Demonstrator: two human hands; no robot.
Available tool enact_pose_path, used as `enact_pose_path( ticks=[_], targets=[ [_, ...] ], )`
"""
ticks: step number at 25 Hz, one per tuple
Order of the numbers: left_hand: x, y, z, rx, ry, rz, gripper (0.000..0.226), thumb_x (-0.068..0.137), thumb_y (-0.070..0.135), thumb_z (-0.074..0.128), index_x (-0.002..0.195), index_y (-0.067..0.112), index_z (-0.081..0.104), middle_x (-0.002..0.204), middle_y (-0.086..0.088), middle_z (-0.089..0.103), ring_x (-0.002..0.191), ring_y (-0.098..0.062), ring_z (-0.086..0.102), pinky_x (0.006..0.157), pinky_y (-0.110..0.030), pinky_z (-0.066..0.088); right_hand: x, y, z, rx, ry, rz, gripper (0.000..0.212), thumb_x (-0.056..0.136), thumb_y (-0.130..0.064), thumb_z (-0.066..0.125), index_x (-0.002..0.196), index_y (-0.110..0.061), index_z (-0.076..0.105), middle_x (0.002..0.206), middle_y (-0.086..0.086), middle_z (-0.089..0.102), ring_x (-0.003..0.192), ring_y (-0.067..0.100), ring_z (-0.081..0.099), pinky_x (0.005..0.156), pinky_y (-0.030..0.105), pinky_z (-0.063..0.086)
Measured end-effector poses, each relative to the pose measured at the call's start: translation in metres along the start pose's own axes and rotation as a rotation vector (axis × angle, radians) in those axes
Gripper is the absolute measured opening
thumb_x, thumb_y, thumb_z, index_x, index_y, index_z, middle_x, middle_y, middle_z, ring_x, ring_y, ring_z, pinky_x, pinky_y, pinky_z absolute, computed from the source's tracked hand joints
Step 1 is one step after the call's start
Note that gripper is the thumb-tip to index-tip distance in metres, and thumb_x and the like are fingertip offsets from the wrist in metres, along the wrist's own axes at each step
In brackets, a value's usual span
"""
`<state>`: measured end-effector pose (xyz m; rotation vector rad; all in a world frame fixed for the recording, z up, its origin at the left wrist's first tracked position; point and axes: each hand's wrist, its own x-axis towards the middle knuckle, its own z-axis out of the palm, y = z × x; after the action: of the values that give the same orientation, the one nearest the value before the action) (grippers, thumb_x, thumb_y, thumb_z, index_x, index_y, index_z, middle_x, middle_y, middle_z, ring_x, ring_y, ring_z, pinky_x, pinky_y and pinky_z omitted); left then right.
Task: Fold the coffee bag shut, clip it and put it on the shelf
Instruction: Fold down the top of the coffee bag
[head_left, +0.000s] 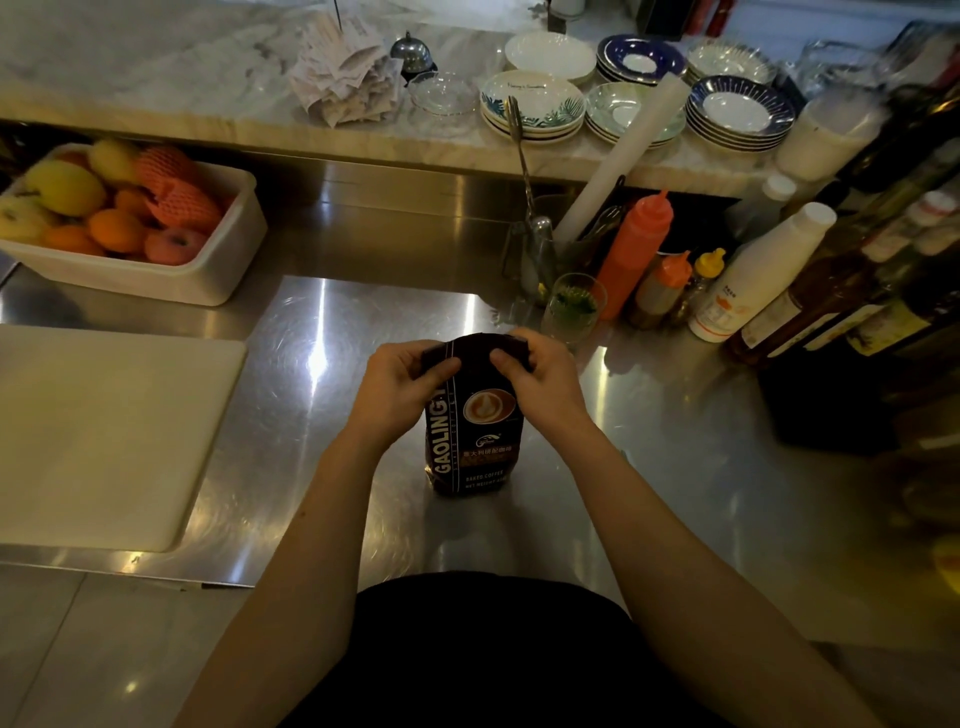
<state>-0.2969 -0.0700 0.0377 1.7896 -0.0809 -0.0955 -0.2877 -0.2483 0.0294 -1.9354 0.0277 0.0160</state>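
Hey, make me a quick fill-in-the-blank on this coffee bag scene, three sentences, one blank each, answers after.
1. Both hands, left hand and right hand, grip the ____ end of the coffee bag.
2. The bag stands upright on the ____ counter.
3. The white tub at far left holds ____.

Answers: top; steel; fruit

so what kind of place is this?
Likely a cafe or bar prep station: stainless steel counter, stacked saucers and a service bell on the marble ledge, syrup bottles at right. Both hands grip the coffee bag.
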Motion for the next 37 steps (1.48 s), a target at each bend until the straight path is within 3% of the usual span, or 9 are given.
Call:
enact_pose_path(
  ticks=[5,9,15,17,20,25,30,34,37],
  targets=[
    [0.001,0.002,-0.011,-0.024,-0.153,-0.034,0.027,0.097,0.008,0.051,0.101,0.029,0.069,0.087,0.013,0.077,0.088,-0.009,0.072,0.079,-0.024,0.058,0.004,0.004,-0.009,0.074,-0.133,-0.004,0.018,0.094,-0.006,0.051,0.104,-0.008,0.066,0.098,0.013,0.071,0.094,0.027,0.068,0.083,0.042,0.057],
    [0.0,-0.002,-0.014,-0.053,-0.172,-0.064,0.029,0.09,0.001,0.06,0.107,0.024,0.068,0.091,0.015,0.077,0.093,-0.008,0.072,0.081,-0.021,0.056,0.004,0.005,-0.015,0.142,-0.126,0.035,0.02,0.095,-0.006,0.049,0.106,-0.01,0.066,0.101,0.013,0.07,0.095,0.024,0.067,0.083,0.037,0.056],
    [-0.008,-0.012,-0.011,-0.016,-0.036,-0.065,0.037,0.088,-0.002,0.062,0.098,0.033,0.069,0.086,0.021,0.075,0.091,-0.002,0.071,0.075,-0.017,0.056,-0.001,0.003,-0.017,0.222,-0.179,0.053,0.02,0.094,-0.004,0.054,0.108,-0.012,0.065,0.098,0.007,0.071,0.093,0.018,0.069,0.081,0.029,0.058],
    [-0.007,-0.013,-0.01,0.007,-0.011,-0.059,0.038,0.087,-0.001,0.063,0.099,0.034,0.069,0.09,0.019,0.074,0.092,-0.002,0.071,0.078,-0.019,0.056,-0.003,0.005,-0.021,0.236,-0.203,0.083,0.024,0.09,0.001,0.057,0.108,-0.013,0.064,0.095,0.001,0.071,0.088,0.008,0.07,0.078,0.023,0.057],
    [-0.004,-0.016,-0.01,0.058,0.007,-0.08,0.032,0.087,-0.001,0.064,0.091,0.03,0.071,0.087,0.014,0.074,0.084,-0.001,0.071,0.08,-0.022,0.055,-0.006,0.01,-0.021,0.165,-0.191,0.079,0.025,0.086,0.01,0.057,0.097,-0.01,0.064,0.086,-0.003,0.067,0.08,0.005,0.067,0.073,0.019,0.053],
    [-0.009,-0.017,-0.007,0.036,0.016,-0.087,0.033,0.087,-0.004,0.062,0.087,0.027,0.071,0.074,0.022,0.074,0.079,0.004,0.07,0.071,-0.011,0.053,-0.006,0.02,-0.02,0.14,-0.113,0.11,0.025,0.083,0.014,0.057,0.085,-0.01,0.065,0.08,-0.001,0.067,0.076,0.006,0.065,0.069,0.016,0.05],
    [-0.011,-0.023,-0.006,0.022,0.027,-0.115,0.04,0.089,-0.009,0.055,0.09,0.027,0.074,0.081,0.018,0.075,0.086,-0.001,0.07,0.075,-0.017,0.056,-0.01,0.026,-0.018,0.226,-0.061,0.106,0.046,0.079,0.022,0.047,0.076,-0.018,0.068,0.084,0.006,0.072,0.082,0.012,0.07,0.074,0.02,0.055],
    [-0.014,-0.023,-0.006,-0.001,0.036,-0.12,0.046,0.091,-0.011,0.048,0.087,0.027,0.074,0.08,0.021,0.075,0.084,-0.001,0.071,0.07,-0.013,0.053,-0.01,0.034,-0.017,0.234,-0.034,0.104,0.043,0.082,0.02,0.048,0.073,-0.017,0.068,0.092,0.017,0.073,0.091,0.025,0.071,0.083,0.031,0.058],
    [-0.016,-0.023,-0.004,-0.018,0.045,-0.134,0.045,0.092,-0.009,0.048,0.087,0.027,0.074,0.08,0.023,0.075,0.084,0.002,0.07,0.071,-0.012,0.054,-0.011,0.034,-0.02,0.221,-0.048,0.099,0.04,0.083,0.018,0.051,0.074,-0.016,0.069,0.093,0.016,0.073,0.091,0.022,0.071,0.082,0.028,0.058]
  ],
)
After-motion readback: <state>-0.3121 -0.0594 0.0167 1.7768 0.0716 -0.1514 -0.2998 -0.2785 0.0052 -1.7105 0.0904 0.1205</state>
